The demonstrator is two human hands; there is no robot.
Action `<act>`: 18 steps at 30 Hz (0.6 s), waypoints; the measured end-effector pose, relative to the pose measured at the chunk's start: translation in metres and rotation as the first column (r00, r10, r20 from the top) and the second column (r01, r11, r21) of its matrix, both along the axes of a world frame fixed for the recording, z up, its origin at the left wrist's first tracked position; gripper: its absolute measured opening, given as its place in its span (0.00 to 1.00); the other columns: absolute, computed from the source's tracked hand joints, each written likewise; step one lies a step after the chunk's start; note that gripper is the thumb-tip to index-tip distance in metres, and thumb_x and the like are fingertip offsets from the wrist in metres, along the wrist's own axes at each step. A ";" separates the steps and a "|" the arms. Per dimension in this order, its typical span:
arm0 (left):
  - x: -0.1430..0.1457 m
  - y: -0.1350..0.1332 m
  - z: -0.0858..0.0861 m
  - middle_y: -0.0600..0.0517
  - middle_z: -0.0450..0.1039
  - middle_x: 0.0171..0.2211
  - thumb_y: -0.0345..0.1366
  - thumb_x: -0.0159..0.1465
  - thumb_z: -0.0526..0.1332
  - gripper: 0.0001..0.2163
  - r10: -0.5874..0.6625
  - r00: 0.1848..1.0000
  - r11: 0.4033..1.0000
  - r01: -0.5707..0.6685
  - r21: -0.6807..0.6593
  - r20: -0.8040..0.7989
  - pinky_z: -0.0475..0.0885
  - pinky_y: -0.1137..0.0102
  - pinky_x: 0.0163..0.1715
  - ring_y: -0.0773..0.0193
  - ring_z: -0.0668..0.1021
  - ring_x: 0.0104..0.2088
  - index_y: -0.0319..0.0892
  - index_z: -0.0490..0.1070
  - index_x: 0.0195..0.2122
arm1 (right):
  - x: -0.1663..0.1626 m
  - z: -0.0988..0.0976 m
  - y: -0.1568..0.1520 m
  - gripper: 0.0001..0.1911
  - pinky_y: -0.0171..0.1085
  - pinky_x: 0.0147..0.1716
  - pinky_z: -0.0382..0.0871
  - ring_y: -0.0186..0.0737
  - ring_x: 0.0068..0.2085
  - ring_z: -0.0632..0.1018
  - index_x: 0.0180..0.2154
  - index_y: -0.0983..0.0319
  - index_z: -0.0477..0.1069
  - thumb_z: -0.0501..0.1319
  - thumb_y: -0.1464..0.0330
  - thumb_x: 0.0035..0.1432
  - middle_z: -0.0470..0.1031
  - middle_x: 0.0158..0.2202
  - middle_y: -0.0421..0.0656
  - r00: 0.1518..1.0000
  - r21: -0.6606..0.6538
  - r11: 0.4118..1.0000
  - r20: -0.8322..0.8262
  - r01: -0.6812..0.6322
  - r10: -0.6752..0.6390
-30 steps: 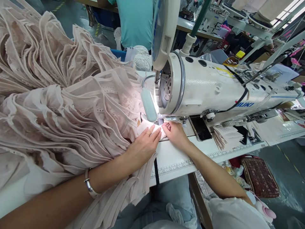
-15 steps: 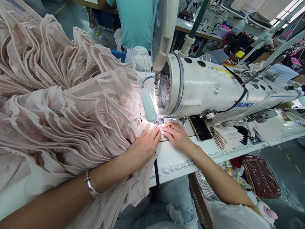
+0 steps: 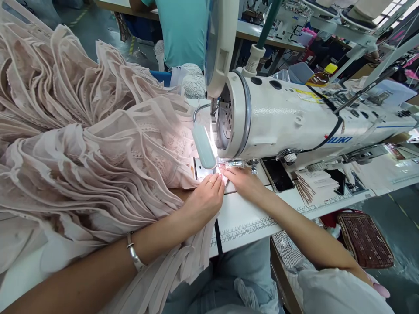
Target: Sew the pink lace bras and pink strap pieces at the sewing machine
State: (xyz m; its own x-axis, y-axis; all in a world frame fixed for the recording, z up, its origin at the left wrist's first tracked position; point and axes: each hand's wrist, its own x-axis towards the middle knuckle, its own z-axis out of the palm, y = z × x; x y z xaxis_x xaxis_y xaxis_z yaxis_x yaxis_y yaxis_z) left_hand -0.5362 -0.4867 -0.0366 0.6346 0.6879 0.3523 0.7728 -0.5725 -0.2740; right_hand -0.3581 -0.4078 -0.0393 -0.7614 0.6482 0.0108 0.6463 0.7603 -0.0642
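Observation:
At the needle area of a white sewing machine (image 3: pixel 271 115), both hands are on a small piece of pale pink fabric (image 3: pixel 225 178). My left hand (image 3: pixel 207 196), with a ring and a silver bangle, has its fingers closed together on the fabric's left side. My right hand (image 3: pixel 245 185) presses and pinches the fabric from the right, its fingertips close to the presser foot. Most of the piece is hidden under the fingers. A pale green lamp (image 3: pixel 204 146) hangs just above. Left of my left hand, a large heap of pale pink lace-trimmed garments (image 3: pixel 108 161) covers the table.
A black phone (image 3: pixel 277 174) lies on the table under the machine arm, with paper tags (image 3: pixel 314 187) to its right. A ruler strip (image 3: pixel 252 227) runs along the table's front edge. Beyond the machine, a person in a teal shirt (image 3: pixel 183 32) sits facing away.
My left hand has drawn back slightly toward me, its fingers now more curled. A metal plate shows beside the lamp. My right fingertips have moved a little closer to the presser foot.

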 end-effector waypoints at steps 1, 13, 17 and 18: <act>0.000 0.000 0.000 0.33 0.77 0.50 0.18 0.67 0.48 0.17 -0.002 1.000 1.000 0.002 0.014 -0.029 0.70 0.59 0.56 0.51 0.79 0.51 0.21 0.71 0.51 | 0.000 0.000 0.001 0.26 0.41 0.43 0.73 0.46 0.49 0.77 0.58 0.59 0.70 0.49 0.81 0.64 0.75 0.57 0.46 1.000 -0.024 1.000 0.003 0.017 -0.017; -0.006 0.002 0.000 0.30 0.75 0.53 0.17 0.66 0.44 0.20 -0.037 0.999 0.999 0.037 -0.022 -0.023 0.72 0.59 0.57 0.50 0.78 0.54 0.19 0.71 0.52 | -0.002 -0.005 -0.001 0.31 0.46 0.49 0.73 0.48 0.50 0.77 0.61 0.60 0.67 0.46 0.81 0.61 0.73 0.58 0.48 0.996 -0.137 0.988 -0.044 0.077 -0.084; -0.007 0.004 0.003 0.33 0.77 0.50 0.17 0.66 0.45 0.19 -0.035 0.999 0.998 0.033 -0.050 -0.035 0.72 0.61 0.56 0.52 0.80 0.52 0.21 0.72 0.51 | 0.000 -0.001 0.000 0.30 0.42 0.46 0.73 0.45 0.54 0.75 0.61 0.58 0.67 0.45 0.80 0.62 0.71 0.62 0.46 0.994 -0.200 0.976 -0.052 0.087 -0.099; -0.007 0.005 0.003 0.33 0.78 0.49 0.17 0.66 0.45 0.19 -0.036 0.999 0.997 0.034 -0.064 -0.040 0.72 0.61 0.57 0.52 0.80 0.51 0.21 0.72 0.51 | 0.001 0.001 0.000 0.30 0.41 0.45 0.73 0.45 0.54 0.75 0.61 0.57 0.67 0.45 0.80 0.62 0.70 0.62 0.45 0.993 -0.218 0.971 -0.056 0.093 -0.108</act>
State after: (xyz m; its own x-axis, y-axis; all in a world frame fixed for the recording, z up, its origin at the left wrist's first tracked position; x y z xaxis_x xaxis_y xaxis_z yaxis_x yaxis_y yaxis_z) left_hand -0.5433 -0.4817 -0.0332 0.6717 0.6850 0.2822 0.7408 -0.6162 -0.2676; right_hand -0.3569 -0.4080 -0.0388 -0.6944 0.7142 -0.0884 0.7076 0.6552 -0.2647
